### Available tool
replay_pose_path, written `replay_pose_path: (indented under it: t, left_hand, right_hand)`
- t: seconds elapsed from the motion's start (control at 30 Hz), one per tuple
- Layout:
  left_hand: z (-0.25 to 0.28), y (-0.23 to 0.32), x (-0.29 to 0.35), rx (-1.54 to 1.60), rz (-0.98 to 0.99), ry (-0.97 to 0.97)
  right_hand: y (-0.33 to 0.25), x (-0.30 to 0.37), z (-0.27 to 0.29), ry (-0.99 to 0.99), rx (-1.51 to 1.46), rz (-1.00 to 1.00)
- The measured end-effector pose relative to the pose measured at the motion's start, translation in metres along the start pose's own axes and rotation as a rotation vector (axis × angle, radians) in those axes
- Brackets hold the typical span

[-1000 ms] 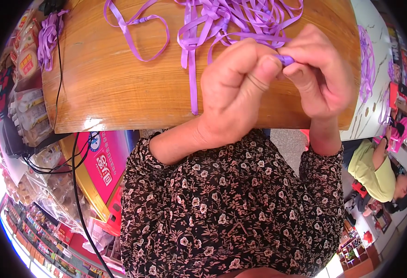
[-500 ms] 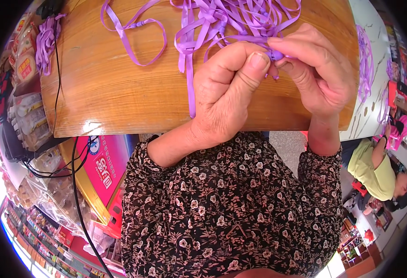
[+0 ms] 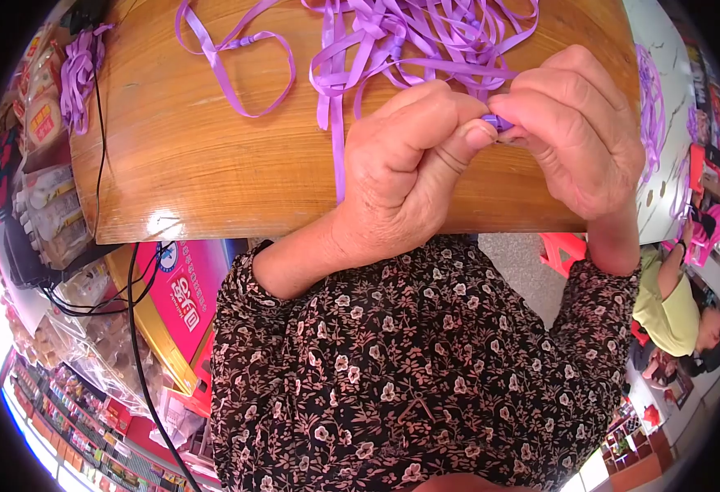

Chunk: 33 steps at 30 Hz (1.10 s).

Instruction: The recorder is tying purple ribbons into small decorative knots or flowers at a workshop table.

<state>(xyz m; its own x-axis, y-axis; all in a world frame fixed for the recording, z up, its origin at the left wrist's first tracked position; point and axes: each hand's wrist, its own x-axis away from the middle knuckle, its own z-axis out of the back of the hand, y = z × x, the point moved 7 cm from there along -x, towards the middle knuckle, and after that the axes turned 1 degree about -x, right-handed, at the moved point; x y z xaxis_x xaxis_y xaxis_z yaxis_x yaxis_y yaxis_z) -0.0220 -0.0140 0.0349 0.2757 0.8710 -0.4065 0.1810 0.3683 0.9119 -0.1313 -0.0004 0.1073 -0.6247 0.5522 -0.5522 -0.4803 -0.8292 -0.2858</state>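
My left hand and my right hand meet above the near edge of a wooden table. Between their fingertips they pinch a small folded piece of purple ribbon. The thumb and fingers of both hands are closed on it. A strand of that purple ribbon hangs down past my left hand. Behind the hands lies a tangled pile of purple ribbon. A single loop of ribbon rests on the table to the left of the pile.
Another bunch of purple ribbon lies at the table's left end beside packaged goods. Black cables hang below the table next to a pink box. A seated person in yellow-green is at the right.
Both hands have shifted slightly while working the ribbon piece between the fingertips. My left thumb now presses against the piece. The ribbon pile has barely moved.
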Motion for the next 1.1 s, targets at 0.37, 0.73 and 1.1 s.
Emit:
replay_pose_path:
  t: [0.37, 0.73, 1.1]
  left_hand:
    - [0.0, 0.016, 0.003, -0.233, -0.169, -0.109]
    - [-0.004, 0.014, 0.006, -0.312, -0.224, -0.122]
    - [0.001, 0.01, 0.007, -0.213, -0.137, -0.063]
  right_hand:
    - [-0.001, 0.001, -0.01, -0.168, -0.103, 0.004]
    - [0.024, 0.049, -0.043, -0.141, -0.988, -0.972]
    - [0.006, 0.024, -0.011, 0.073, -0.235, -0.255]
